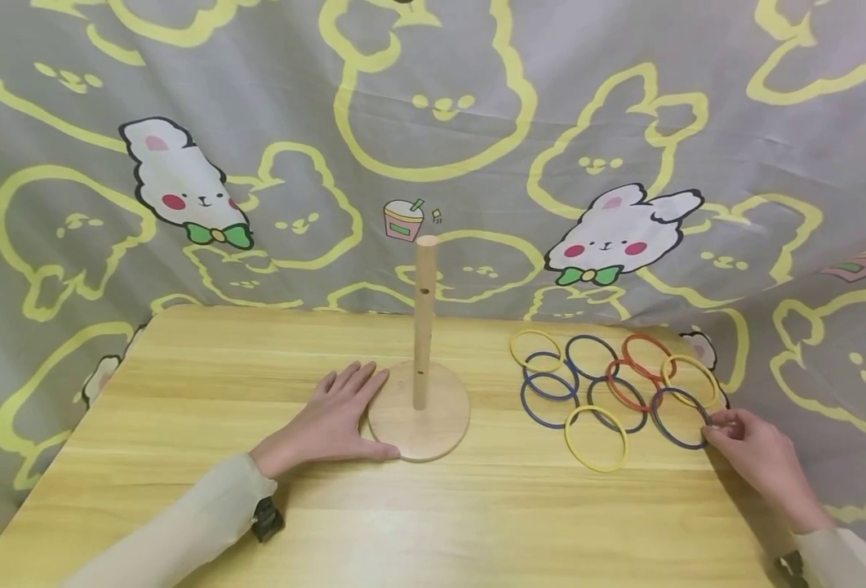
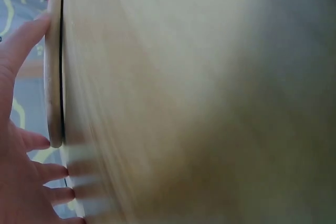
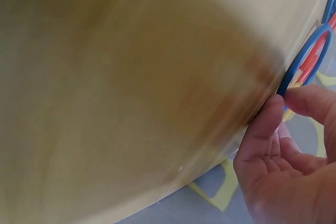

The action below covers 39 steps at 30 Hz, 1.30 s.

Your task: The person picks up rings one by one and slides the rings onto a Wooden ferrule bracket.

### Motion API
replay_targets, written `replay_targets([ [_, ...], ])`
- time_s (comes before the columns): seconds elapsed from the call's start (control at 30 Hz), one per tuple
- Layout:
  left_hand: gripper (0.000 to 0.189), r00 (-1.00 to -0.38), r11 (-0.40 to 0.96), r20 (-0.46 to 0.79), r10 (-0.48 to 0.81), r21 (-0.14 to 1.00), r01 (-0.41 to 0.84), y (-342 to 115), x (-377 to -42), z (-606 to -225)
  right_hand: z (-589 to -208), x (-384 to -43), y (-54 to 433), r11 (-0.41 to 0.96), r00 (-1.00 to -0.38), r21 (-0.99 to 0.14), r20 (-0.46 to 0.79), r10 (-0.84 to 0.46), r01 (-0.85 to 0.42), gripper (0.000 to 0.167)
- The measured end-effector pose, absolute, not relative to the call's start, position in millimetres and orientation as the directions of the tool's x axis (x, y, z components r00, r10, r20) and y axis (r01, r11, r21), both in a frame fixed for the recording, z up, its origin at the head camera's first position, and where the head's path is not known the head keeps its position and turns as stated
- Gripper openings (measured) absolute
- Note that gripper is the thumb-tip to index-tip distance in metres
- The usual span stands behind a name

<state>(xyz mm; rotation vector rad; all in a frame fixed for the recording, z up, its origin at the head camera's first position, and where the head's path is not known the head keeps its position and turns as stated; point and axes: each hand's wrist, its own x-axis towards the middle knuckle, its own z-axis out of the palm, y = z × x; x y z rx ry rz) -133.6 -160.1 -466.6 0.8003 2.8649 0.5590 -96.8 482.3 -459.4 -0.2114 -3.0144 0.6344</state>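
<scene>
Head view downward from above, wrist views close, same tabletop (image 1: 433, 527)

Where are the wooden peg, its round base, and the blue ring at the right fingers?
Wooden peg (image 1: 423, 327): head view, middle of the shaft.
Round base (image 1: 443, 420): head view, bare top face.
Blue ring (image 3: 290, 71): right wrist view, left side of the rim.

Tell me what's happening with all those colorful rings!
A person has their left hand against the round base of a wooden pole. Their right hand pinches the edge of a blue ring. The other rings, blue, red and yellow, lie on the table to the right of the pole, some overlapping. No ring is on the pole yet.
</scene>
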Motion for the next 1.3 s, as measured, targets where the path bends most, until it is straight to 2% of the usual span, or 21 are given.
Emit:
replay_targets([
  [0.1, 0.129, -0.854, 0.797, -0.028, 0.52, 0.376, 0.473, -160.0, -134.8, -464.9, -458.2, -96.1, 481.0, 0.903, -0.987, -0.404, -0.004, 0.16, 0.148, 0.031],
  [0.27, 0.128, -0.852, 0.798, -0.06, 0.521, 0.388, 0.461, -161.2, -135.9, -462.5, -453.9, -96.8, 479.3, 0.895, -0.978, -0.396, -0.079, 0.191, 0.207, 0.035],
  [0.4, 0.125, -0.851, 0.802, -0.075, 0.52, 0.388, 0.455, -163.5, -137.0, -461.2, -452.8, -94.1, 477.0, 0.886, -0.977, -0.411, -0.086, 0.195, 0.213, 0.034],
  [0.63, 0.121, -0.848, 0.819, -0.116, 0.517, 0.354, 0.451, -167.0, -143.3, -455.7, -456.7, -82.3, 463.6, 0.761, -0.981, -0.628, -0.026, 0.194, 0.167, 0.034],
  [0.87, 0.124, -0.848, 0.827, -0.12, 0.516, 0.326, 0.458, -170.8, -144.6, -452.3, -443.1, -73.4, 430.3, 0.575, -0.991, -0.817, 0.043, 0.124, 0.036, 0.017],
  [1.13, 0.124, -0.844, 0.83, -0.121, 0.522, 0.299, 0.47, -170.1, -145.4, -448.3, -405.0, -68.6, 377.0, 0.511, -0.989, -0.859, 0.093, 0.114, -0.022, 0.017],
  [1.3, 0.122, -0.835, 0.822, -0.117, 0.538, 0.29, 0.49, -170.1, -146.3, -447.3, -377.8, -65.5, 346.5, 0.406, -0.99, -0.911, 0.111, 0.082, -0.069, 0.017],
])
